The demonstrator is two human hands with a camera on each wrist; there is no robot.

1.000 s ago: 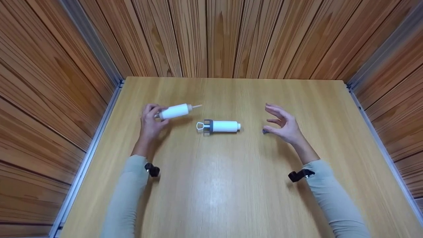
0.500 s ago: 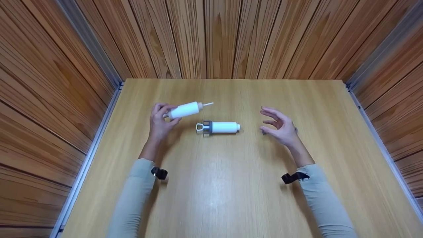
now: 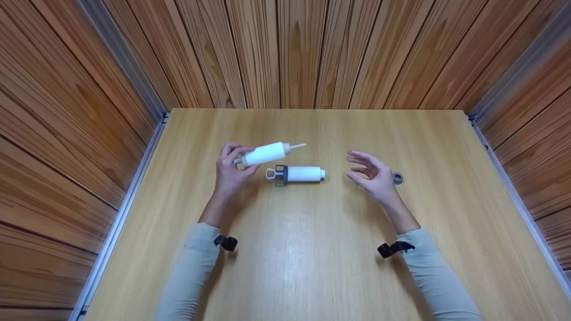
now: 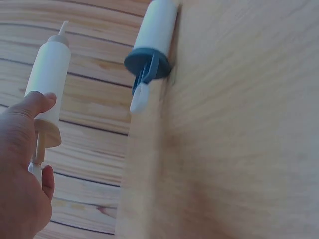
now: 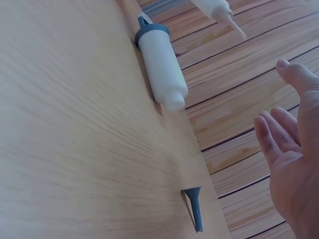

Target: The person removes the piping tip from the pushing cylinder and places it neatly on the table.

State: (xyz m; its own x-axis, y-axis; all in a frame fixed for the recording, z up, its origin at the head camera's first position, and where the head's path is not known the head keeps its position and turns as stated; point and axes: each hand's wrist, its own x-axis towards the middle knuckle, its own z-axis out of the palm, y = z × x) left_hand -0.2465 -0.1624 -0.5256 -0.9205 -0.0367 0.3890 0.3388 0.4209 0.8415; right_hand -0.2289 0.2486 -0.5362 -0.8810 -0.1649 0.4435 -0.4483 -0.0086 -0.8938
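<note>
My left hand (image 3: 231, 176) grips a white syringe (image 3: 266, 154) near its beige plunger end, thumb and fingers around it. The syringe is raised above the table, its thin nozzle (image 3: 297, 146) pointing right and slightly up in the head view. A second white syringe (image 3: 304, 174) with a dark grey flange and a pale ring handle lies on the table between the hands. My right hand (image 3: 376, 178) hovers to its right, holding nothing, fingers loosely bent and thumb apart. Beside that hand rests a small grey nozzle (image 5: 196, 206), partly hidden in the head view.
The wooden table (image 3: 285, 267) is bounded by plank walls (image 3: 299, 53) at the back and sides, with metal rails (image 3: 120, 200) along the side edges. A small black camera is strapped to each wrist.
My left hand has carried its syringe to the right, towards the lying one. My right hand has shifted slightly left and nearer, exposing the grey nozzle. The lying syringe stays put.
</note>
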